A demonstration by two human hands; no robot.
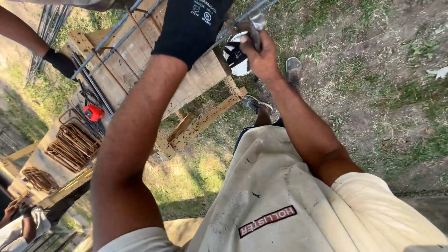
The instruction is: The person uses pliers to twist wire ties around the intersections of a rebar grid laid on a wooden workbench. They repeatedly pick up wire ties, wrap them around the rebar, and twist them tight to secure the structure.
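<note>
As I look down past my chest, my left hand (191,25), in a black work glove, is closed around long ribbed steel bars (116,42) that run across a rough wooden trestle table (205,77). My bare right hand (262,58), just to the right of the glove, is clenched around a metal tying tool (255,29) whose tip meets the bars just above my knuckles. The bars are grey, thin and straight, with rusty brown loops of thinner steel wrapped around them at intervals; I count two bars clearly, and there may be more behind my glove. Just behind my right hand sits one round white and black object (235,58), too hidden to identify. Well to the left of my gloved hand lies one red tape measure (93,112) on the table, beside two stacks of bent rusty stirrups (74,144). Beyond it, another person's gloved hand (60,63) touches the same bars. Below my right hand, my two shoes (293,69) stand on patchy grass.
</note>
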